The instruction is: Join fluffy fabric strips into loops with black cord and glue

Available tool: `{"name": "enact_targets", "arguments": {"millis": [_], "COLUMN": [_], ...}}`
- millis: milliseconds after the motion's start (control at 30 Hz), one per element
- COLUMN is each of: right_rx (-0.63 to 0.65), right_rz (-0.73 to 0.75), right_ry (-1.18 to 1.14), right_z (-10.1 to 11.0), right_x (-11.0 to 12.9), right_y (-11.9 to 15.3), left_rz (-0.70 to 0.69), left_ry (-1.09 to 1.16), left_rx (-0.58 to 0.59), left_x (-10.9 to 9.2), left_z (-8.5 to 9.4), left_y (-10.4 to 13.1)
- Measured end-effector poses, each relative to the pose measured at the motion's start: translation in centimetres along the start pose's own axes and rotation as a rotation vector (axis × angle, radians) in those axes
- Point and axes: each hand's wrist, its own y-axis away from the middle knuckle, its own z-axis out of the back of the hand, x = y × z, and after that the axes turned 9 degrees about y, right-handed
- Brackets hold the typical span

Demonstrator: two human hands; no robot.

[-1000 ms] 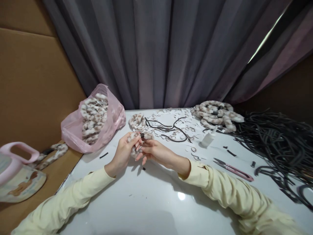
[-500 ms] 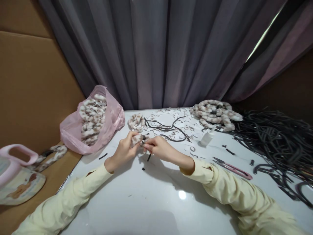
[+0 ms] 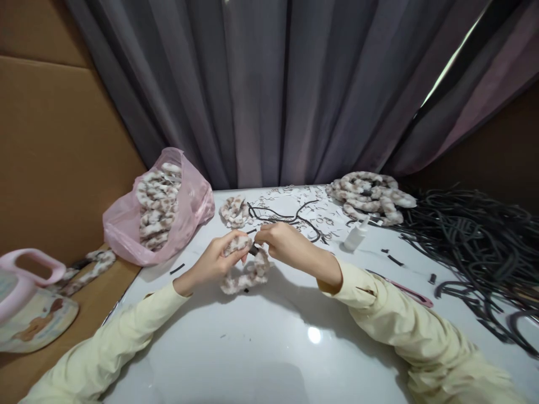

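My left hand (image 3: 214,259) is wrapped round one side of a fluffy white-and-brown ring (image 3: 244,280), which hangs down over the white table (image 3: 236,348). A black section (image 3: 253,249) shows near the top of the ring, between my two hands. My right hand (image 3: 283,241) is closed in a pinch at that black section; what its fingertips grip is too small to make out. Behind my hands lies another small fluffy coil (image 3: 234,211), with thin black cords (image 3: 295,219) beside it.
A pink bag (image 3: 197,196) of fluffy pieces stands at the left, near a pink-handled container (image 3: 37,303). To the right are a white bottle (image 3: 356,235), pink-handled snips (image 3: 415,294), a fluffy pile (image 3: 370,196) and heaped black tubing (image 3: 475,241).
The fluffy ring now hangs visible below my hands. My right hand has moved slightly up and right. The short black piece that was under my fingers no longer shows there.
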Motion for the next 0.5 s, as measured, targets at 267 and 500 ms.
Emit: {"name": "enact_targets", "arguments": {"millis": [267,500], "right_rx": [0.109,0.252], "right_rz": [0.134,0.194], "right_ry": [-0.414,-0.630], "right_z": [-0.6,-0.4], "right_x": [-2.3,-2.7], "right_y": [-1.1,-0.9], "left_rz": [0.001,-0.040], "left_ry": [0.040,-0.074], "left_rx": [-0.026,-0.048], "left_x": [0.1,0.4], "left_z": [-0.2,-0.2], "left_y": [0.1,0.2]}}
